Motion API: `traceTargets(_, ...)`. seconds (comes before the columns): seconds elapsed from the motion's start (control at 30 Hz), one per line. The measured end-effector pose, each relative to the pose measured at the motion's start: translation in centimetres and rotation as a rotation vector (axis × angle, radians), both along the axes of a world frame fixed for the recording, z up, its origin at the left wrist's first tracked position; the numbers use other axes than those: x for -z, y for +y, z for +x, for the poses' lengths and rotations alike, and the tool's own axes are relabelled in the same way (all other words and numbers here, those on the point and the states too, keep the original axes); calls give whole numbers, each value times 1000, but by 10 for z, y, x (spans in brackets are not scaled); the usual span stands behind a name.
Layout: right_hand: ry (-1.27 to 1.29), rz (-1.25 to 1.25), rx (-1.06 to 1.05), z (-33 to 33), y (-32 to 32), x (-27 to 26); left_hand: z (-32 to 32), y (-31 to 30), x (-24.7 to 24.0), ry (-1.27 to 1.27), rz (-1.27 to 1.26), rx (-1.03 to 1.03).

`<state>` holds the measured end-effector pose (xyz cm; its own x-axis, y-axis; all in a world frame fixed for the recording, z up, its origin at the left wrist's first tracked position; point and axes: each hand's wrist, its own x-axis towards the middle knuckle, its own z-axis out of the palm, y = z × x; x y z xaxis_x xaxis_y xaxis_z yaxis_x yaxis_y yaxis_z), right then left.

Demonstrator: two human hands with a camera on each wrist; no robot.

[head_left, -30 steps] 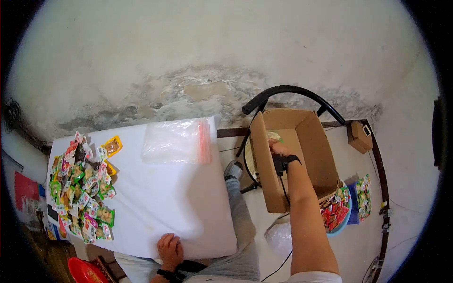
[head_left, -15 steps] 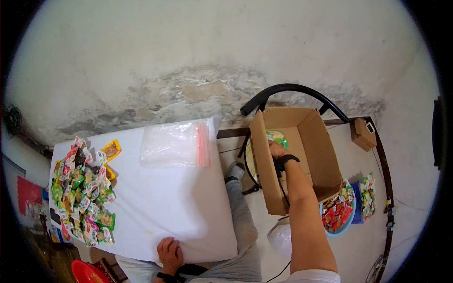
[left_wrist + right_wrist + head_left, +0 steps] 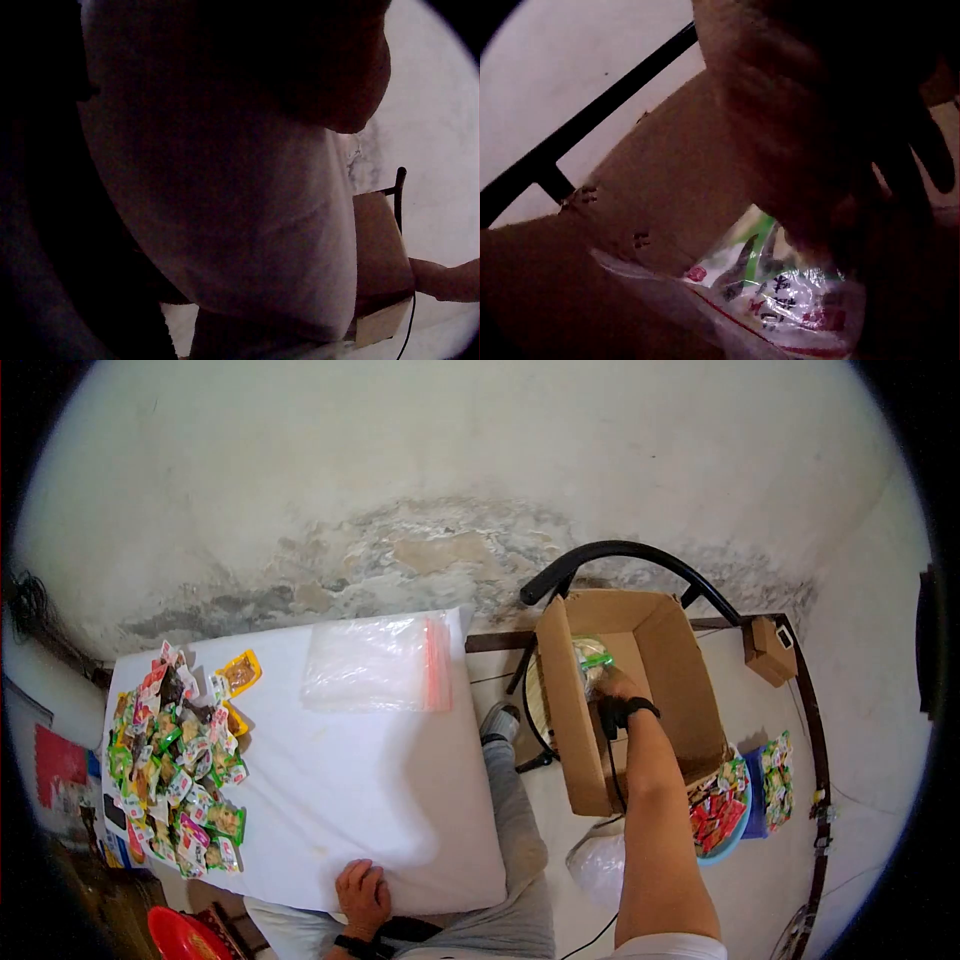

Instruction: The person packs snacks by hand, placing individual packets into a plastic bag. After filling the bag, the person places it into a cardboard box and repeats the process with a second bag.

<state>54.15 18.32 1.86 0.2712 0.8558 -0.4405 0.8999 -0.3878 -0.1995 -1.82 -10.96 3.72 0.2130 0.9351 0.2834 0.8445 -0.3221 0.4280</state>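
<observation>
My right hand (image 3: 622, 685) is down inside an open cardboard box (image 3: 690, 680). Close by it in the box lies a clear plastic bag (image 3: 727, 322) with green-and-white printed packets (image 3: 594, 657) in it. In the right wrist view the fingers (image 3: 930, 157) are dark and spread apart, and part of the hand overlaps the bag's top. My left hand (image 3: 363, 895) rests on the near edge of the white-covered table (image 3: 330, 790), its fingers loosely bent and holding nothing.
Many small snack packets (image 3: 180, 760) are heaped at the table's left. Flat clear zip bags (image 3: 370, 663) lie at its back. The box sits on a black-framed chair (image 3: 640, 548). Right of it stands a blue basin (image 3: 735, 830) of packets. A red basin (image 3: 185, 937) is at lower left.
My right hand has shifted a little to the right inside the box, away from the bagged packets, which show more fully. The left hand has stayed on the table edge.
</observation>
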Motion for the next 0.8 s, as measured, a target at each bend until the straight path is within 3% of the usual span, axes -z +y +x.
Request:
traceTargets(0.03,-1,-3,-2,-1,-1,1,0,0,-1,15,-20,0)
traceTargets(0.1,273,54,197,-5,-5,1,0,-1,0,10,-17,-5)
traceTargets(0.2,488,233,166,15,-7,34,-1,-2,2,6,0,-9)
traceTargets(0.3,429,234,282,9,-14,36,0,-2,0,2,7,-9)
traceTargets(0.4,590,164,221,-23,-29,-19,5,3,-9,-9,16,-6)
traceTargets(0.47,224,-13,325,-47,-38,-58,2,0,-8,-41,2,-6)
traceTargets(0.5,216,-68,322,-76,-45,-108,0,0,0,-17,-3,-2)
traceTargets(0.53,411,80,404,-62,-48,-91,-1,-2,1,11,-11,-8)
traceTargets(0.57,708,133,252,16,-28,-6,0,8,-25,-8,-121,18)
traceTargets(0.6,524,155,532,-55,-38,-94,-3,5,-10,-37,-61,13)
traceTargets(0.63,667,183,428,-15,-27,-68,-4,3,-12,-33,-60,-46)
traceTargets(0.67,532,197,360,2,-22,-66,-3,5,-18,-49,-39,-18)
traceTargets(0.7,394,221,302,6,-19,-75,-1,8,-23,-69,-18,23)
traceTargets(0.8,343,277,110,-26,-34,-137,-2,6,-21,-134,45,18)
